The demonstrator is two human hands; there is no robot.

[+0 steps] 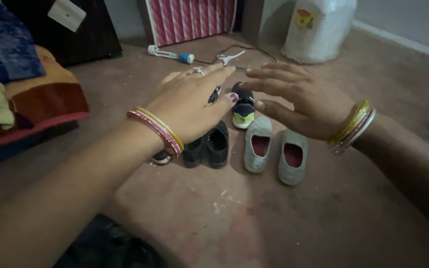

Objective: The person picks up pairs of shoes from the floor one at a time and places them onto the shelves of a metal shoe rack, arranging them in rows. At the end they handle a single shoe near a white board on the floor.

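On the floor below my hands sit the grey slip-on shoes [275, 150], side by side. My left hand [194, 101] and right hand [301, 99] hover flat, fingers spread, holding nothing. They look soft and light, I'd guess; pinch each heel rim.

The left hand [194, 101] hides part of the black shoes [209, 146] and another shoe.

Brown floor [323, 218], grey shoes [274, 149], black shoes [209, 146]
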